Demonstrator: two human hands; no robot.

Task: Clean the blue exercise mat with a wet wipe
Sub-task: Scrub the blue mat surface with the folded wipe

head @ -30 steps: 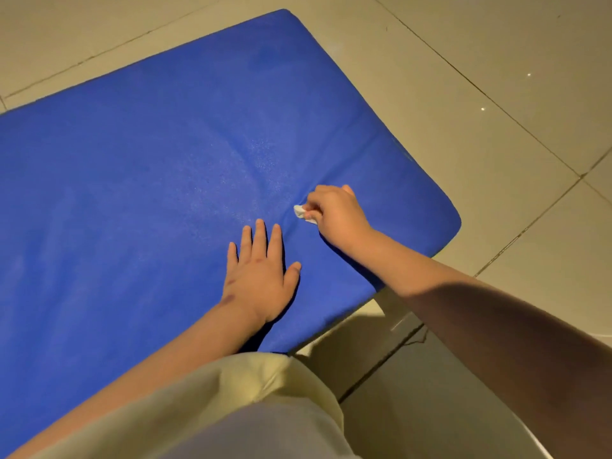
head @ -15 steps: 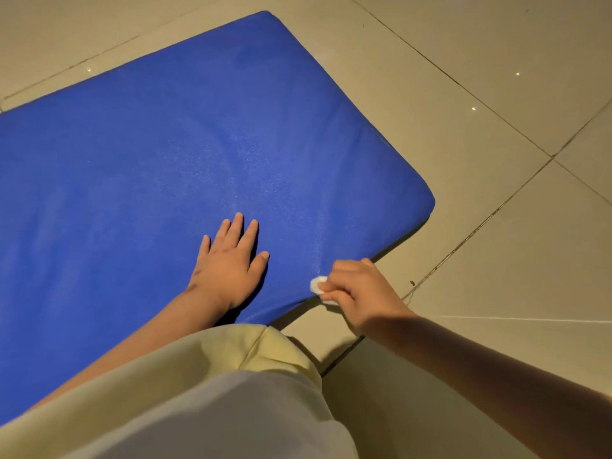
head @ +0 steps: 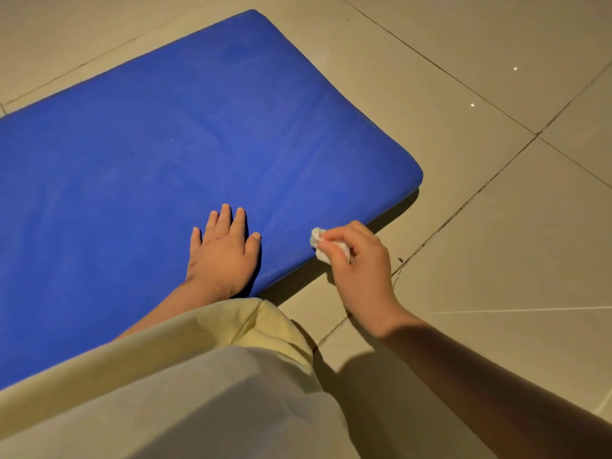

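The blue exercise mat (head: 165, 154) lies flat on the tiled floor and fills the left and middle of the head view. My left hand (head: 222, 251) rests flat on it near its front edge, fingers straight and spread. My right hand (head: 359, 266) pinches a crumpled white wet wipe (head: 320, 241) right at the mat's front edge, near the right corner. Most of the wipe is hidden inside my fingers.
Beige floor tiles (head: 496, 226) with dark grout lines surround the mat on the right and at the back. My pale yellow clothing (head: 185, 385) covers the lower left of the view and hides the mat's near edge there.
My right hand with the wipe swept from the mat's middle back toward me to its front edge. The left hand stayed flat on the mat.
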